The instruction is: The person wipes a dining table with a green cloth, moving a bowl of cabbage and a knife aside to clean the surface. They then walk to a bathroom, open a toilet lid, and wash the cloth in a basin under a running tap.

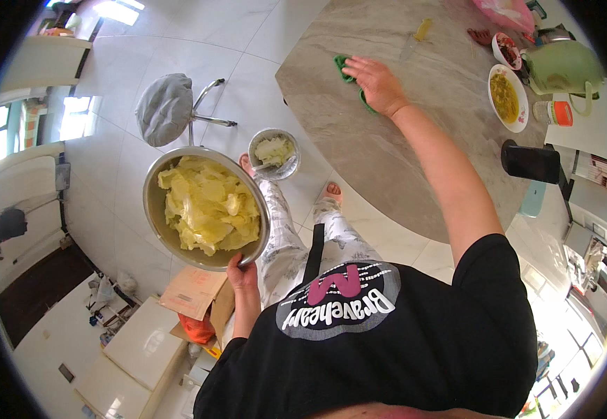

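My left hand (241,272) grips the near rim of a large stainless steel bowl (151,225), held up off to my left. Torn yellow-green cabbage leaves (209,204) are heaped inside it. My right hand (376,84) is spread flat over a green cloth (343,68) on the stone-patterned table (329,120). The palm hides the middle of the cloth; parts of it show past the fingertips and beside the wrist. Beyond that hand lies a knife with a yellow handle (422,30).
Below the steel bowl, a small bin (294,170) with vegetable scraps stands by my feet. Close by is a stool with a grey cover (164,110). Along the table's right side are a dish of soup (522,118), a small bowl (515,60), a green jug (565,68) and a phone on a stand (531,163).
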### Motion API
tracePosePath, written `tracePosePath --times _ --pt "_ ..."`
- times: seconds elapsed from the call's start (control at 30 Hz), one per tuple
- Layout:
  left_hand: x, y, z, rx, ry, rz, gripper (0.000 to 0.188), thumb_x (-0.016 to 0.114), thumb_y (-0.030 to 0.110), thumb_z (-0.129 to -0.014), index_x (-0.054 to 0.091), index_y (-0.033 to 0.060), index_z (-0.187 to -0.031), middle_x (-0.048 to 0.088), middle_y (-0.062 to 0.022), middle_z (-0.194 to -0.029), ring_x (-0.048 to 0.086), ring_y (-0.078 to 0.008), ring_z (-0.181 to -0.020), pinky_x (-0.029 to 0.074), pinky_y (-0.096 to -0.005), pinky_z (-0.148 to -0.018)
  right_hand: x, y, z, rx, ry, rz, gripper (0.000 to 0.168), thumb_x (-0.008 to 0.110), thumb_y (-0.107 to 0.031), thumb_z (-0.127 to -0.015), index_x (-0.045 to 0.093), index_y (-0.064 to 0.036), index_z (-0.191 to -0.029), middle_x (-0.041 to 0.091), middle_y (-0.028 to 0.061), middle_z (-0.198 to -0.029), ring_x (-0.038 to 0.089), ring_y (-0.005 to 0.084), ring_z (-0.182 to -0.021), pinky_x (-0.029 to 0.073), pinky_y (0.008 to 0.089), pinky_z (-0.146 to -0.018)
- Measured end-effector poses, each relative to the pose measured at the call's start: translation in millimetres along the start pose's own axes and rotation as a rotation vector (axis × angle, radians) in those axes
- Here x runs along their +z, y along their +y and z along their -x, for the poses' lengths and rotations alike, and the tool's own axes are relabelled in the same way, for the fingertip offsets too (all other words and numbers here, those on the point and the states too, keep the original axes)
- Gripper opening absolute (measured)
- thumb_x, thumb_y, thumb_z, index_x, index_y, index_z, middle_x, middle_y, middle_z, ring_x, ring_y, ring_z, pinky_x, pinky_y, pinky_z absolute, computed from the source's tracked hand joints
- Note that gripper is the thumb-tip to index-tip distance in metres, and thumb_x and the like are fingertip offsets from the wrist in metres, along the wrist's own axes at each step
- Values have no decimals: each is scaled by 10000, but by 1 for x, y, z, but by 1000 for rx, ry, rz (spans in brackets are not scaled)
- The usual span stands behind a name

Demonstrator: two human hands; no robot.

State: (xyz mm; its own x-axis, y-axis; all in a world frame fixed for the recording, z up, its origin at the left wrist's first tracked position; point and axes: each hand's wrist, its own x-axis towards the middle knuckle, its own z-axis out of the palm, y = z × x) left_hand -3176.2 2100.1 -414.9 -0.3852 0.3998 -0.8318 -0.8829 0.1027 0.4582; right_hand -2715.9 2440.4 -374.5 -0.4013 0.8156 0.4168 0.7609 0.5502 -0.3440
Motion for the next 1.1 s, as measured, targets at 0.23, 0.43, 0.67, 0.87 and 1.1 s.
tracePosePath --times 0.23,0.43,0.67,0.87,1.1 --pt "13 -3 20 -93 -70 -85 395 533 -122 -707 559 9 -1078 602 -114 -1067 566 -294 -1024 438 -470 -970 1 -67 20 -106 -91 -150 359 551 40 -770 639 -117 -1080 611 69 -1169 529 253 -1149 414 368 -972" --pt "23 -3 42 -148 -77 -173 304 535 -100 -715 546 -16 -1006 590 -133 -996 566 -295 -972 445 -456 -958 0 -72 -3 221 18 -442 347 545 -11 -811 609 -105 -1138 610 95 -1136 543 286 -1085 428 379 -935" --pt "8 1 49 -172 13 -222 261 552 -101 -694 576 -2 -934 602 -103 -954 578 -253 -909 464 -404 -906 32 1 -85 235 247 -16 352 548 -49 -833 585 -92 -1181 599 117 -1168 537 297 -1086 411 386 -957" --pt "13 -11 58 -214 3 -207 253 562 -95 -700 566 21 -925 614 -89 -885 607 -232 -830 532 -344 -767 40 -47 -56 -47 -99 -273 221 565 -40 -807 661 -84 -1001 620 79 -1144 523 250 -1154 394 352 -993" --pt "25 -13 52 -173 -61 -144 294 551 -100 -709 565 -10 -989 604 -122 -978 585 -272 -939 460 -426 -933 16 -76 -14 -98 -215 -579 233 596 -18 -783 657 -102 -991 630 56 -1126 531 233 -1146 368 394 -1016"
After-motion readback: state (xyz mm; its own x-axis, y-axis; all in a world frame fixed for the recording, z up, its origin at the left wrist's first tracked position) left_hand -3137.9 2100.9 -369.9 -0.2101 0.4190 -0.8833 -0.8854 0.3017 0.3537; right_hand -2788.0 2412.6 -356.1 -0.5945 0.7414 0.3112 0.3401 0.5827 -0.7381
